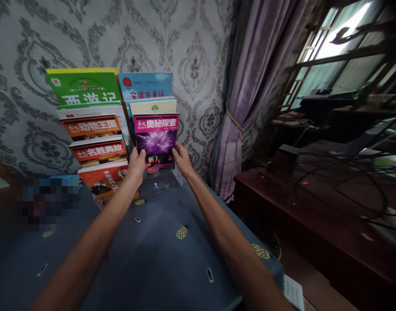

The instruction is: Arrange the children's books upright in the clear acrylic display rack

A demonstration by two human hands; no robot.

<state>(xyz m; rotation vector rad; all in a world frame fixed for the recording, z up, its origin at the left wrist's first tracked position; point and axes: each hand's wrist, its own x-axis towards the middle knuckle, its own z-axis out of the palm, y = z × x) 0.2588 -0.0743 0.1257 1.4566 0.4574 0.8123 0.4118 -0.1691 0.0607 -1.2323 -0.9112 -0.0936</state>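
Between both hands stands a magenta-framed book [157, 140] with a purple burst on its cover, upright at the right column of a clear tiered book stand [155, 185]. My left hand [138, 163] grips its lower left edge, thumb on the cover. On its right edge, my right hand [182, 159] is closed the same way. Directly behind it rise a cream-topped book [154, 106] and a light blue book [146, 84]. The left column holds a green book [84, 88], an orange-topped book [94, 126], a red-topped book [100, 151] and an orange-red book [105, 179].
A dark blue cloth [155, 250] with pineapple prints covers the table. Blurred-out items [50, 198] lie at the left. Patterned wallpaper [194, 65] rises behind, beside a tied purple curtain [230, 142]. At the right, a reddish-brown desk [295, 216] carries tangled black cables [343, 154].
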